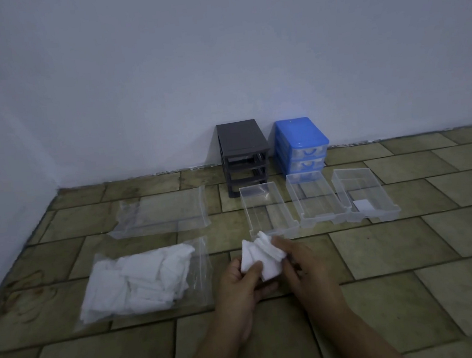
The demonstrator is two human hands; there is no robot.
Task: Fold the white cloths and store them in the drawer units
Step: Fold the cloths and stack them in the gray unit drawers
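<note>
Both hands hold one small white cloth (262, 256) above the tiled floor, in front of the clear drawers. My left hand (244, 283) grips its lower left part with the thumb on top. My right hand (301, 262) pinches its right edge. A pile of white cloths (140, 282) lies on a clear plastic bag at the left. Three clear drawers stand pulled out on the floor: the left one (267, 209), the middle one (315, 198), and the right one (364, 191) with a white cloth (361, 204) inside. Behind them stand a dark grey drawer unit (244, 154) and a blue drawer unit (299, 143).
An empty clear plastic bag (162, 212) lies flat beyond the cloth pile. The white wall runs behind the drawer units and along the left side. Bare floor tiles (439, 245) stretch to the right.
</note>
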